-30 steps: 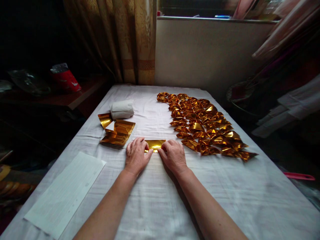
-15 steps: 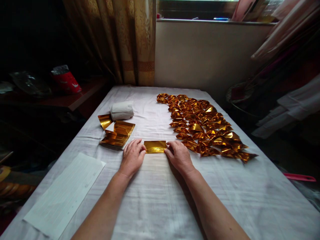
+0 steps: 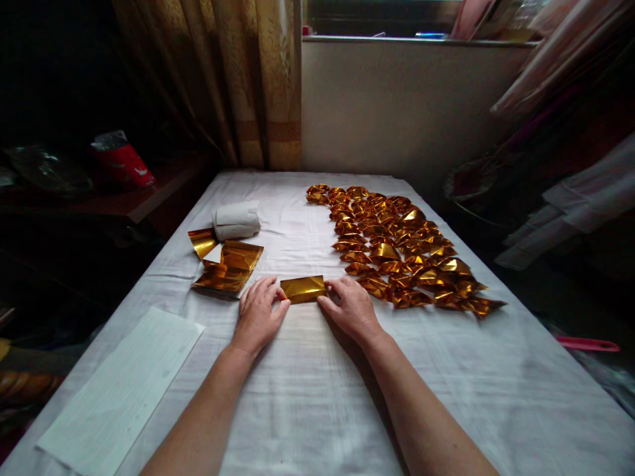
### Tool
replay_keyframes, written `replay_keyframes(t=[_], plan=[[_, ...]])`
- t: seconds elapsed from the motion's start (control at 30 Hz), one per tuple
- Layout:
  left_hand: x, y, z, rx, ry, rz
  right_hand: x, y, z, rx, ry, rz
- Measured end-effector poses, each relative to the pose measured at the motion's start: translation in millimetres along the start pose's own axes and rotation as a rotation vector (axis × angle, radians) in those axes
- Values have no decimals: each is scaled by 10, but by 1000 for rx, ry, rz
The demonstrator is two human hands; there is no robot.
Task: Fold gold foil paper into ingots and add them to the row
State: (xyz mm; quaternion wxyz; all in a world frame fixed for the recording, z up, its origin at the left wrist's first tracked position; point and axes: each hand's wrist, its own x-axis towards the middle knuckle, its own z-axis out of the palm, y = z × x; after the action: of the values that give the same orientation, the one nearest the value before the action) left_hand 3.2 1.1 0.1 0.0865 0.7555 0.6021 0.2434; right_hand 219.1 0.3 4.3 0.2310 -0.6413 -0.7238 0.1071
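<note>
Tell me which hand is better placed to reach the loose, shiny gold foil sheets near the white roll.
Likely the left hand: it rests just beside those gold foil sheets, while the right hand is farther off, at the right end of the small rectangular gold foil piece.

The one view, worn on the head, looks from above the near part of the bench (image 3: 436,396), facing forward and down along its length. The forearms enter at the bottom edge; the left hand (image 3: 256,314) and right hand (image 3: 352,309) sit below mid-frame, at arm's reach. The bench's sides narrow toward its far end, where curtain (image 3: 248,79) and wall (image 3: 397,106) rise, with a sill (image 3: 421,40) near the top edge. The wide view takes in a shelf (image 3: 133,210) left and clothes (image 3: 590,192) right.
</note>
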Motion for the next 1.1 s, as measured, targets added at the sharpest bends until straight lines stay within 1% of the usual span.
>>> replay_keyframes(t=[0.2, 0.37, 0.47, 0.57, 0.83, 0.97, 1.1], plan=[[6, -1, 20, -15, 44, -7, -3, 26, 37, 121, 53, 19], [5, -76, 110, 8, 91, -24, 0, 44, 72, 196, 95, 17], [1, -113, 145, 29, 90, 2, -1, 53, 93, 261, 126, 27], [1, -113, 136, 24, 82, 16, -1, 53, 100, 296, 146, 32], [17, -29, 64, -48, 75, -29, 4, 41, 110, 329, 159, 28], [46, -49, 48, -140, 59, -39, 6, 60, 118, 328, 165, 12], [99, -120, 39, -387, 85, -35, 15, 76, 124, 405, 173, -35]])
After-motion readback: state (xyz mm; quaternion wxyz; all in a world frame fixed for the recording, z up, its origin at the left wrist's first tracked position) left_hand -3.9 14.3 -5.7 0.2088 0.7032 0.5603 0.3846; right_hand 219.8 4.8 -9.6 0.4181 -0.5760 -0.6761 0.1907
